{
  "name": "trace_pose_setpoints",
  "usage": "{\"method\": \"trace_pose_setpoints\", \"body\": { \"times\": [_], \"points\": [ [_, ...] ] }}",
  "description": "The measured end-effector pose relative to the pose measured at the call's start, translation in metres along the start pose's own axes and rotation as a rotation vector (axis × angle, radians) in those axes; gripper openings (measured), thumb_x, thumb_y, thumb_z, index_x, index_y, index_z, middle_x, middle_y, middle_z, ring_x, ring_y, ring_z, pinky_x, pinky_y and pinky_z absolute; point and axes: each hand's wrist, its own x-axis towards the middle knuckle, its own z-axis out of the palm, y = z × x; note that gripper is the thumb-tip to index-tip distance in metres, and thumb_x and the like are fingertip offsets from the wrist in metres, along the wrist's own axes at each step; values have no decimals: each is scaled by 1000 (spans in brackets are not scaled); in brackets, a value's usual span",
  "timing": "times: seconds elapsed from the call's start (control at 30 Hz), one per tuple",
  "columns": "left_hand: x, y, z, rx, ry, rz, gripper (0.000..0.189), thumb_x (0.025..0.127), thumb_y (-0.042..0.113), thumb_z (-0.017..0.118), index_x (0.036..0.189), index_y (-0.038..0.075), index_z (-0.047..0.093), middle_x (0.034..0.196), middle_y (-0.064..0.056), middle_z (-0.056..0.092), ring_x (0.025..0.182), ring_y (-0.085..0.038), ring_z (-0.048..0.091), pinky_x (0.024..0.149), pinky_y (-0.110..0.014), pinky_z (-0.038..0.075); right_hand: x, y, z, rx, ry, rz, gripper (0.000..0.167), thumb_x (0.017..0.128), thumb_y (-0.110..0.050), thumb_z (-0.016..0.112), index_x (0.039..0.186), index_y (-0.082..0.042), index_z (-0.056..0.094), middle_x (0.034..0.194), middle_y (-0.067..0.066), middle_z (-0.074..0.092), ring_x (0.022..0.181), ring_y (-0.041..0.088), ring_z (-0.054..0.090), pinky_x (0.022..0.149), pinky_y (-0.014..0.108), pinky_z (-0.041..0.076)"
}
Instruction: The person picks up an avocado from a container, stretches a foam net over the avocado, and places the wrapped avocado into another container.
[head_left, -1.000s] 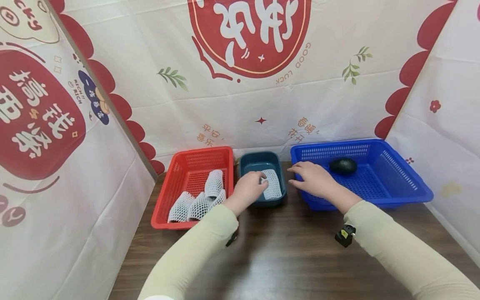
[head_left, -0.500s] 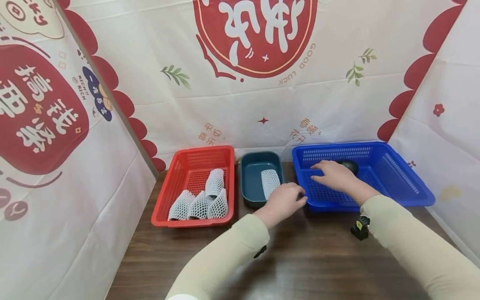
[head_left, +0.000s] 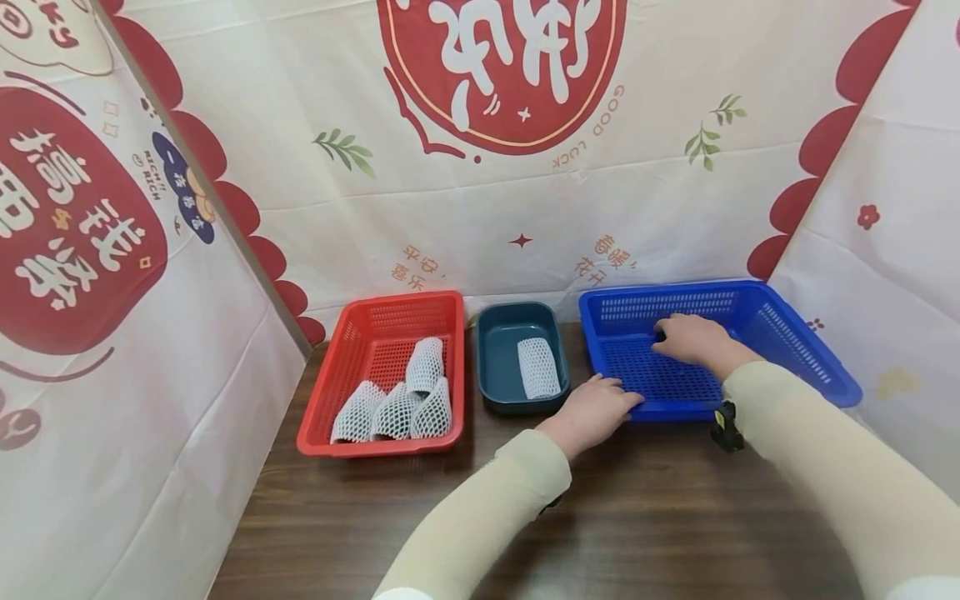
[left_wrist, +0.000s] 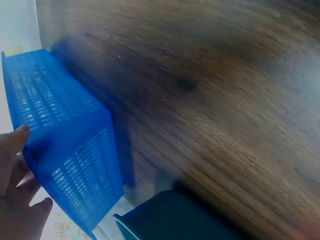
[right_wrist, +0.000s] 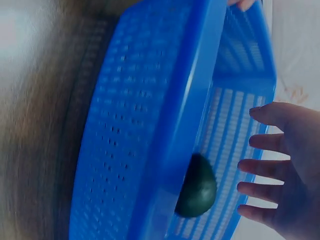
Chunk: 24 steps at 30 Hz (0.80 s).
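Note:
A dark green avocado (right_wrist: 198,187) lies in the blue basket (head_left: 813,350). My right hand (head_left: 693,340) is over it in the head view and hides most of it. In the right wrist view, that hand's fingers (right_wrist: 265,169) are spread and apart from the fruit. My left hand (head_left: 592,417) is at the basket's front left corner, fingertips right at the rim. Seen from the left wrist, its thumb (left_wrist: 21,134) touches the corner and the other fingers (left_wrist: 27,185) hang loosely inside.
Left of the blue basket stands a teal tub (head_left: 498,383) with one white foam mesh sleeve (head_left: 538,368) in it. A red basket (head_left: 322,400) holds several more sleeves (head_left: 427,365). Printed cloth walls (head_left: 480,208) close off the back and sides of the wooden table (head_left: 360,517).
The left hand has left the teal tub, where the sleeve stays, and moved right to the blue basket's corner. The right hand has moved from that basket's left edge to over the avocado.

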Motion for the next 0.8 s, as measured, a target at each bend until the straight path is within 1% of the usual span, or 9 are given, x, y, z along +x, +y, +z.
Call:
{"method": "trace_pose_setpoints", "body": {
  "times": [0.1, 0.2, 0.37, 0.47, 0.57, 0.63, 0.7, 0.77, 0.8],
  "points": [
    [3, -1, -2, -39, -4, -18, 36, 98, 32, 56, 135, 32, 58, 124, 15, 63, 123, -7, 50, 111, -30, 30, 3, 16, -3, 24, -26, 18, 55, 95, -25, 59, 129, 16, 49, 129, 39, 48, 117, 56, 46, 93, 67, 37],
    [6, -1, -3, -52, -11, -20, 36, 98, 32, 57, 134, 32, 60, 121, 16, 64, 119, -3, 52, 110, -31, 30, 5, 31, -6, 47, -48, 22, 54, 94, -23, 58, 126, 19, 49, 124, 40, 51, 114, 57, 48, 92, 67, 38],
    [5, -1, -1, -22, -16, -20, 35, 98, 32, 57, 133, 33, 61, 121, 17, 64, 118, -1, 52, 110, -30, 31, 12, 54, -3, 76, -40, 7, 50, 93, -22, 59, 118, 20, 51, 110, 38, 56, 102, 52, 54, 86, 64, 43],
    [4, -1, 0, -3, -13, -23, 35, 98, 32, 57, 132, 34, 61, 121, 17, 64, 117, -1, 53, 110, -30, 31, 16, 63, 1, 120, -36, 5, 51, 92, -22, 60, 118, 21, 50, 109, 39, 56, 101, 52, 54, 85, 63, 43],
    [3, -2, 0, -4, -12, -27, 34, 98, 32, 58, 132, 34, 62, 120, 17, 64, 117, -1, 53, 110, -30, 31, 18, 69, 4, 187, -55, 1, 56, 92, -20, 61, 122, 23, 45, 116, 43, 50, 107, 56, 49, 89, 65, 40],
    [3, -2, 0, -13, -14, -29, 34, 98, 32, 58, 132, 33, 62, 121, 17, 64, 117, -1, 53, 110, -31, 31, 18, 71, 5, 240, -89, -1, 63, 92, -20, 62, 129, 25, 37, 125, 47, 41, 115, 60, 41, 94, 68, 35],
    [3, -2, 1, -19, -16, -30, 34, 98, 32, 58, 132, 33, 62, 121, 17, 64, 117, -1, 53, 110, -31, 31, 19, 72, 6, 288, -133, -4, 73, 92, -20, 62, 136, 25, 27, 135, 49, 28, 123, 63, 29, 98, 70, 30],
    [3, -1, 1, -21, -20, -26, 35, 98, 33, 57, 132, 33, 62, 122, 17, 64, 118, -2, 53, 110, -31, 31, 19, 73, 6, 315, -173, -1, 80, 91, -20, 63, 140, 24, 18, 139, 50, 16, 127, 65, 20, 99, 71, 26],
    [4, -1, 1, -21, -19, -25, 35, 98, 33, 57, 132, 33, 61, 122, 17, 64, 118, -2, 53, 110, -31, 31, 19, 73, 7, 311, -175, -3, 81, 91, -20, 64, 140, 24, 17, 140, 50, 15, 127, 65, 19, 99, 71, 26]
  ]
}}
